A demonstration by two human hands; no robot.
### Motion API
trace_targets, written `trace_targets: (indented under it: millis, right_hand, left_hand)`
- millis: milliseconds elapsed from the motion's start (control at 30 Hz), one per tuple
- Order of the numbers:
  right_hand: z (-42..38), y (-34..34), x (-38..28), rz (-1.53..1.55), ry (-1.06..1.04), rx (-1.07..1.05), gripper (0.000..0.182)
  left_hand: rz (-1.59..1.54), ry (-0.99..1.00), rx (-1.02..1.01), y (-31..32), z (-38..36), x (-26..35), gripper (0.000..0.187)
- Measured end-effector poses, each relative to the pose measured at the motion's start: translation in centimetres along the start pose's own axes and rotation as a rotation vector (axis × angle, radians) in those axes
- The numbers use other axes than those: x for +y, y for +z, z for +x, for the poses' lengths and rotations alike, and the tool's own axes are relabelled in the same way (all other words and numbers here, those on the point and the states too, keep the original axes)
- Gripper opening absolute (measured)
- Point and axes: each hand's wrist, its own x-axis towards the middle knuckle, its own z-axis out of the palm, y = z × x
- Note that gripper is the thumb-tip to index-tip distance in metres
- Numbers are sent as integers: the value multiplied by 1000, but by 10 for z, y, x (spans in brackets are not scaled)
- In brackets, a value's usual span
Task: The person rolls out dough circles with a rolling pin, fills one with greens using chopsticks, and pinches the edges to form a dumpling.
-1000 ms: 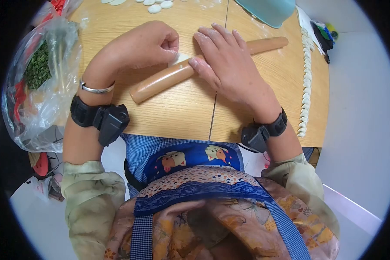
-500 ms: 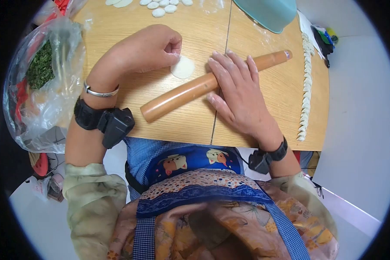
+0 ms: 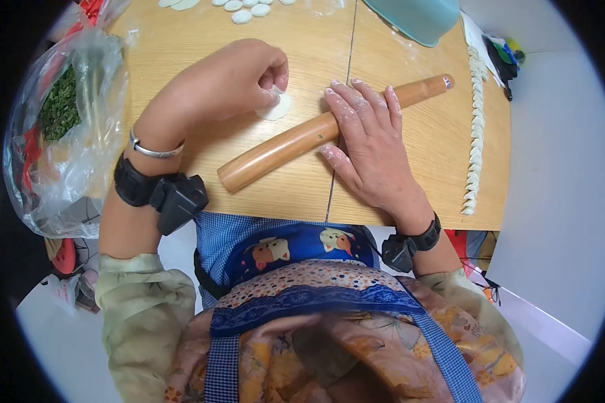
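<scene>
My left hand (image 3: 238, 80) pinches the upper edge of a small round dough wrapper (image 3: 275, 110) on the wooden table; its fingertips hide part of that edge. Just to the right, a thick wooden rolling pin (image 3: 275, 152) lies slantwise, its right end farther from me. Across the pin's middle rests my right hand (image 3: 376, 151), palm down and dusted with flour. Its fingers are stretched out and spread over the wood, with the thumb apart on the near side.
Several flattened dough pieces (image 3: 241, 15) lie at the far edge of view, beside flat wrappers (image 3: 181, 3). A teal basin (image 3: 420, 20) stands far right. A long row of overlapping dough pieces (image 3: 476, 144) runs along the right edge. Left is a plastic bag (image 3: 104, 158) with chopped greens (image 3: 62, 107).
The dough wrapper has shifted slightly left and nearer my left fingers, which now cover more of its upper edge. My right hand and the rolling pin have stayed almost still.
</scene>
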Motion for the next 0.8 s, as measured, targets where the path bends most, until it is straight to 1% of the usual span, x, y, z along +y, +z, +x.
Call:
trace_targets:
  millis: [33, 167, 233, 367, 467, 533, 567, 633, 733, 800]
  right_hand:
    - [0, 0, 0, -1, -2, 4, 62]
    - [0, 1, 1, -8, -7, 9, 61]
    - [0, 1, 0, -7, -4, 8, 61]
    - [0, 2, 1, -10, -9, 9, 61]
    - [0, 2, 1, -8, -9, 13, 60]
    - [1, 2, 2, -21, -16, 8, 59]
    - [3, 1, 2, -21, -16, 7, 59]
    - [7, 1, 2, -32, -31, 28, 58]
    - [19, 1, 4, -48, -67, 46, 58]
    - [32, 2, 7, -47, -78, 51, 58]
  left_hand:
    - [-16, -40, -66, -2, 2, 1, 13]
    - [-55, 2, -48, -2, 2, 0, 9]
    - [-223, 14, -60, -2, 3, 0, 8]
    - [-210, 18, -30, -3, 4, -1, 7]
    - [-170, -20, -50, 0, 4, -1, 9]
    - [-282, -74, -93, 0, 3, 1, 10]
    - [-282, -74, -94, -1, 3, 1, 10]
    - [-167, -27, -86, -1, 4, 0, 12]
    - [-166, -57, -105, -2, 4, -1, 11]
    - [-154, -39, -90, -2, 3, -2, 11]
